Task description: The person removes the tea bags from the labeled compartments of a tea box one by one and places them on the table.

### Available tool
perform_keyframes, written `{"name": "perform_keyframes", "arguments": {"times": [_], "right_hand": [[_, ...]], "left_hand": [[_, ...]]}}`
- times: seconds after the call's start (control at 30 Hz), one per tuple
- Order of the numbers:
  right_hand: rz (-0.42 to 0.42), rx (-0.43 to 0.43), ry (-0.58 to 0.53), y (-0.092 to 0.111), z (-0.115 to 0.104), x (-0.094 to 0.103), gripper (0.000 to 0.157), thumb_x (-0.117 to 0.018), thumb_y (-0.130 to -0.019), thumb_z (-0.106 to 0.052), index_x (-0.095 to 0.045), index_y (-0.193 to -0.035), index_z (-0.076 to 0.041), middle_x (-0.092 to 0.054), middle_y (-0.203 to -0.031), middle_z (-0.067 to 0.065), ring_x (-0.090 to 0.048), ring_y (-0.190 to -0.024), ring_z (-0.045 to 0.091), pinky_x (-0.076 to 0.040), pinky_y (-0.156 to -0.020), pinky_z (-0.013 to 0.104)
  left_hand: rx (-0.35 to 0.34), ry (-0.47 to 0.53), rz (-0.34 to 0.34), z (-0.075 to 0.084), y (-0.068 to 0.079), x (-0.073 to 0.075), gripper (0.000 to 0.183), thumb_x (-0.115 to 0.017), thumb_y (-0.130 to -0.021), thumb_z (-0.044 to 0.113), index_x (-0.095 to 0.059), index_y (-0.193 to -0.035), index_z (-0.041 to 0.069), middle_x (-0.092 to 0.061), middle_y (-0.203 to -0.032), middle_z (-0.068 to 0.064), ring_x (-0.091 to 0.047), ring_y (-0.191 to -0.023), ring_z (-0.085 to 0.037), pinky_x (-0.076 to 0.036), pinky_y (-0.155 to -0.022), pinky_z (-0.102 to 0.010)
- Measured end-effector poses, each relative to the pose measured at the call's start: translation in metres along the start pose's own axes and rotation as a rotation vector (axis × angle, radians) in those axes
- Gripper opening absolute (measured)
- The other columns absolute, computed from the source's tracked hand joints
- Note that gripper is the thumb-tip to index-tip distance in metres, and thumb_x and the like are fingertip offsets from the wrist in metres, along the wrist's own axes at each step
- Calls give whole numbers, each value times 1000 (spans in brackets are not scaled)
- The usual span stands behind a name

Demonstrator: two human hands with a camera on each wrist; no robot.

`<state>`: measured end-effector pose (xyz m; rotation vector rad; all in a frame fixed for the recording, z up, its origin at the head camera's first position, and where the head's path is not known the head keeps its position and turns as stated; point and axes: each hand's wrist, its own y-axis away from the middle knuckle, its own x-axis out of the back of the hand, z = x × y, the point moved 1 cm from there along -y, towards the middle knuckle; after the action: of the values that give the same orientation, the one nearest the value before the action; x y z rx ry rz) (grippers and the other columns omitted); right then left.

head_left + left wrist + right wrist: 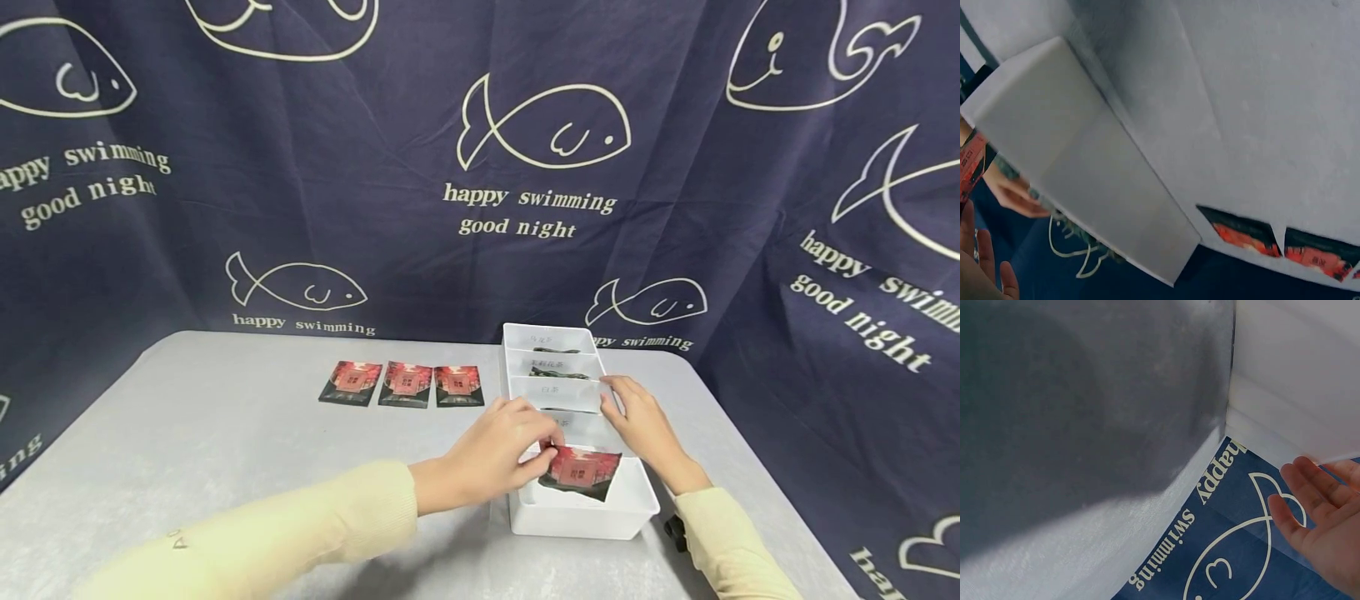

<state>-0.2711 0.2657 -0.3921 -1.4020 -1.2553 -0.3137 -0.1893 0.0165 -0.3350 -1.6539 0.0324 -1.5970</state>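
Observation:
My left hand (498, 454) pinches a red and black tea packet (581, 472) by its upper left corner. The packet hangs tilted over the front compartment of a white divided box (585, 523). In the left wrist view, part of that packet shows at the left edge, beside the fingers (985, 253). My right hand (648, 425) rests at the right rim of the box, and the right wrist view shows its fingers (1310, 487) loosely extended against the box wall. Dark packets (558, 374) stand in the rear compartments, mostly hidden by the dividers.
Three similar red and black packets (405, 384) lie in a row on the grey table (247, 433), left of the box. The dividers (551, 390) carry printed labels. A small black object (675, 532) is near the right forearm. A dark blue fish-print curtain (405, 167) hangs behind.

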Motion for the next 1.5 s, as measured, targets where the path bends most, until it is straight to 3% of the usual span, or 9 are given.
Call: {"name": "perform_keyframes", "arguments": {"times": [0.27, 0.57, 0.83, 1.17, 1.5], "right_hand": [[-1, -5, -1, 1, 0, 1, 29, -51, -88, -11, -58, -111, 5, -61, -108, 22, -56, -102, 38, -42, -88, 49], [-7, -6, -1, 2, 0, 1, 30, -51, -88, -12, -58, -112, 4, -60, -109, 21, -56, -101, 38, -43, -86, 49], [-13, -8, -2, 1, 1, 0, 30, -51, -89, -13, -57, -113, 4, -60, -110, 21, -56, -102, 37, -43, -87, 49], [-19, -17, -4, 1, 1, 0, 31, -50, -89, -14, -57, -113, 4, -60, -111, 21, -56, -103, 37, -43, -88, 49], [-22, -13, -6, 2, 1, 0, 31, -50, -89, -14, -57, -114, 4, -60, -111, 21, -56, -102, 36, -43, -87, 49]], "left_hand": [[61, 53, 91, -14, -4, 25, 8, -58, -86, 19, -61, -92, 22, -61, -84, 15, -50, -84, -4, -39, -79, -26], [139, 53, 218, -49, 5, 52, 8, -58, -83, 13, -61, -87, 19, -62, -80, 13, -50, -81, -7, -39, -79, -30], [294, 34, 239, -88, 34, 72, 9, -58, -82, 13, -61, -85, 21, -57, -75, 13, -51, -82, -12, -37, -79, -33], [415, -107, 211, -139, 80, 81, 5, -60, -79, 11, -60, -83, 16, -64, -76, 3, -49, -72, -19, -36, -65, -35], [563, -203, 126, -175, 117, 98, 6, -59, -82, 11, -59, -87, 9, -66, -80, -6, -52, -73, -26, -37, -64, -42]]}}
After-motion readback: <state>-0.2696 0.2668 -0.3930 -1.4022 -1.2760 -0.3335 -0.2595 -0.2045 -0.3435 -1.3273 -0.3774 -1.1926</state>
